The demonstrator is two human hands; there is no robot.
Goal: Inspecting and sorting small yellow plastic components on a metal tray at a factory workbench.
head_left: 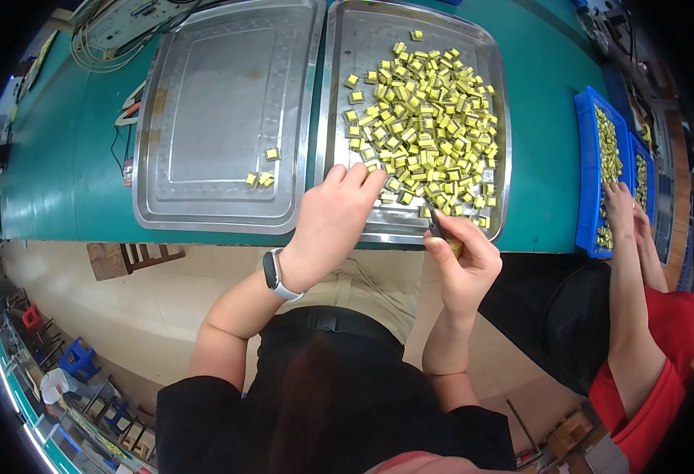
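Heaped in the right metal tray (333, 95) are many small yellow-wrapped electronic components, which look like little transformers (434, 118). My left hand (339, 207) is over this tray's near left edge, fingers bent down by the heap. Its fingertips and anything they pinch are hidden. My right hand (467, 265) is closed on a dark, slim-tipped hand tool (435, 227) at the tray's near rim. The tool's tip points in among the nearest components; its exact kind is unclear. A bit of yellow shows under the right fingers.
Left of it, another metal tray (213, 118) holds 3 yellow components (265, 179). Red-handled pliers (130, 110) lie beyond its left side on the green table (62, 158). At right, a co-worker's hands (622, 209) reach into a blue bin (592, 229) of similar components.
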